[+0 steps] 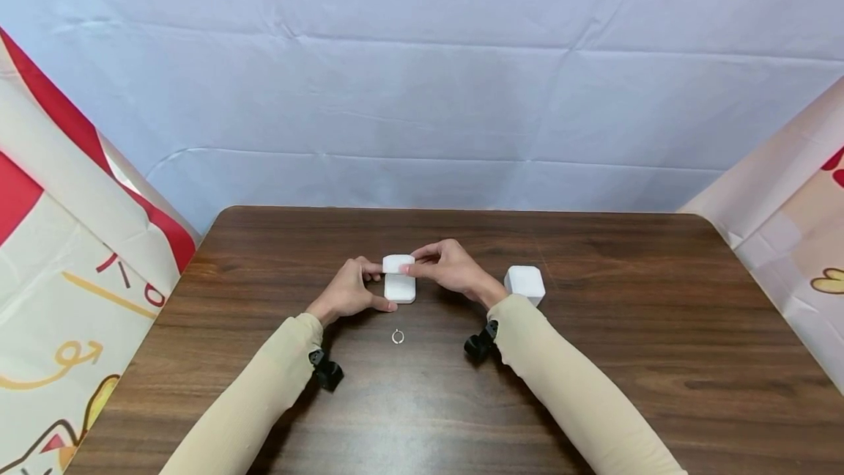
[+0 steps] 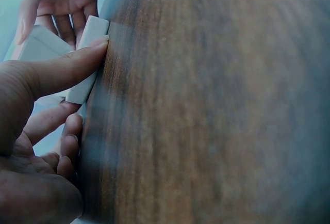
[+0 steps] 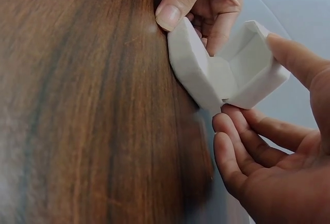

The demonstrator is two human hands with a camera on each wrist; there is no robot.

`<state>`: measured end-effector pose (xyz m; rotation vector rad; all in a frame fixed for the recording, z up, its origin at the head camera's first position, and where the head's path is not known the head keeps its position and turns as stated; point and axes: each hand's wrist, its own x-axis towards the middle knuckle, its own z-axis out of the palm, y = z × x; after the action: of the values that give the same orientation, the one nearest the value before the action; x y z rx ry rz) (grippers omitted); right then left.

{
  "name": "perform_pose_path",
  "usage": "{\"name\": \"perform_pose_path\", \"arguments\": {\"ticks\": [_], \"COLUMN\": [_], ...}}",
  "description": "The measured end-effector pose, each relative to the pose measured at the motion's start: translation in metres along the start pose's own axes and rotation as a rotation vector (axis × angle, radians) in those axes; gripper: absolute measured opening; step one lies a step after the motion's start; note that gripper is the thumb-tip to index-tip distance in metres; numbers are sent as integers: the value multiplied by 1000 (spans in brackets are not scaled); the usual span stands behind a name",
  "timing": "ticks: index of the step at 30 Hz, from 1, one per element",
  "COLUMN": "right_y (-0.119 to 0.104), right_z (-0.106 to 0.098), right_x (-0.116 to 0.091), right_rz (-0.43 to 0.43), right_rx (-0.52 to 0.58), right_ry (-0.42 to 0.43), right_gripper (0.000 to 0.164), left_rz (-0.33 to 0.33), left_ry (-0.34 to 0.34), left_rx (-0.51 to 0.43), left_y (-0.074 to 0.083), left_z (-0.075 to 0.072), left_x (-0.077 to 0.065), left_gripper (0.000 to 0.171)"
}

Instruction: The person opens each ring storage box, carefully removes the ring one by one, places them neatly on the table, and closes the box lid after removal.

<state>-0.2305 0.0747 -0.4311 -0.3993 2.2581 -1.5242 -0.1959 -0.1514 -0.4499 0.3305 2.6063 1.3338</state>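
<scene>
A small white ring box [image 1: 400,289] stands on the wooden table with its hinged lid [image 3: 258,74] raised. My left hand [image 1: 349,289] grips the base from the left, thumb [image 2: 72,69] at the front edge and fingers behind. From the right, my right hand [image 1: 455,270] pinches the lid, its thumb at the lid's front edge and its fingers at the back near the hinge. A silvery ring [image 1: 398,336] lies on the table just in front of the box; parts of it also show at the top of both wrist views.
A second white box [image 1: 525,284], closed, stands to the right, close beside my right wrist. Black wrist cameras [image 1: 326,370] hang below both sleeves. Behind the brown table [image 1: 626,358] hangs a pale cloth, with patterned cloths at either side.
</scene>
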Motion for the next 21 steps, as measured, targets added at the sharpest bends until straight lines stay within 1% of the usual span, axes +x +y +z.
{"name": "perform_pose_path", "arguments": {"ticks": [6, 10, 21], "right_y": [0, -1, 2], "right_z": [1, 2, 5], "right_x": [-2, -4, -5], "right_rz": [-31, -36, -54], "right_rx": [24, 37, 46], "right_ry": [-6, -8, 1], "right_gripper": [46, 46, 45], "left_rz": [11, 15, 23], "left_ry": [-3, -6, -9], "left_rx": [-5, -5, -2], "left_y": [-1, -1, -1], "left_z": [0, 0, 0], "left_x": [0, 0, 0], "left_gripper": [49, 46, 48]}}
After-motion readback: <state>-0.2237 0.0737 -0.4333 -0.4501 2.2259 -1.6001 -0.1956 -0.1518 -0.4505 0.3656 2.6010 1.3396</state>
